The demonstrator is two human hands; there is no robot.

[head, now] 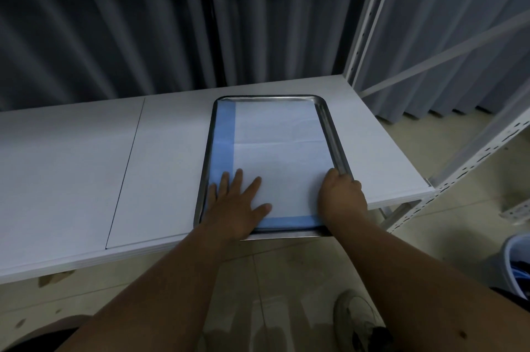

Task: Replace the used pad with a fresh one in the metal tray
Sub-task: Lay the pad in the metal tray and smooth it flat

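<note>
Nearest to me a shoe [355, 320] stands on glossy floor tiles [286, 280], with a bin [516, 262] at the right edge holding something blue. Both bare forearms reach up from the bottom of the view. My left hand [239, 203] lies flat on the pad [275, 156], fingers straight and spread apart, palm over the pad's near left corner where the blue edge strips meet. My right hand [341, 193] sits at the tray's near right corner, fingers curled down over the rim — they look clamped on the tray [334, 133] edge, though the fingertips are hidden, so I cannot tell exactly what they catch.

The pad lies inside the tray — white, papery, with faint fold creases, a blue band down its left side and another along the near edge. It fills nearly the whole tray floor. The tray is shiny metal, rectangular, with rounded corners and a shallow raised rim; its near edge overhangs the table [86, 179] front.

The table is matte white, with a thin seam between panels. Right of it stands a white perforated metal rack [370, 15]. Behind hangs a pleated grey curtain [129, 21].
</note>
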